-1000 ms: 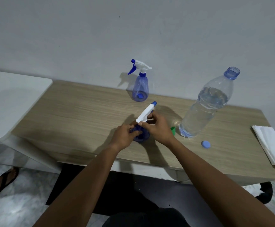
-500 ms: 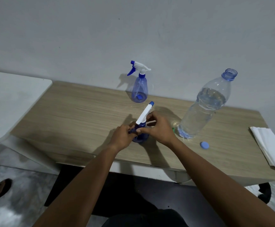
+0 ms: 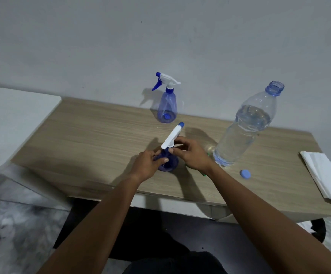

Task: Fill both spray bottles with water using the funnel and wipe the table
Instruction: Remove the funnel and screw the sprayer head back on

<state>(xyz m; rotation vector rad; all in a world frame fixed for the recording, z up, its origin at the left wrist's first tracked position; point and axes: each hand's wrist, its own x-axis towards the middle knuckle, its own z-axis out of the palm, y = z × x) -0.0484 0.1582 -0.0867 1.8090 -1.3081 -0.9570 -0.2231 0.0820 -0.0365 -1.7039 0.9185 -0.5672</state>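
Pale wood-grain laminate is seen on the table (image 3: 81, 139), whose near edge is crossed by two bare forearms reaching in from the bottom. The near spray bottle (image 3: 168, 164) is stood on the table towards its near edge, about midway along it. Its blue body is gripped by the left hand (image 3: 149, 165), with the fingers curled round it from the left. Its neck, just beneath the white spray head (image 3: 171, 138), is pinched by the right hand (image 3: 192, 155) between thumb and fingertips. The spray head is tilted, with its blue-tipped nozzle pointed up and away to the right.

A small green piece (image 3: 204, 175) is glimpsed beside the right wrist; what it is cannot be told. To the right of it, a blue cap (image 3: 245, 173) is laid flat on the table. At the right end of the table, a folded white cloth (image 3: 326, 175) is laid.

Just beyond the cap, a clear water bottle (image 3: 245, 131) is stood uncapped and is partly filled. Farthest back, close to the grey wall (image 3: 160, 36), the far spray bottle (image 3: 166, 107) is stood upright with its spray head fitted, well apart from the hands. A white surface (image 3: 12, 115) is seen left of the table.
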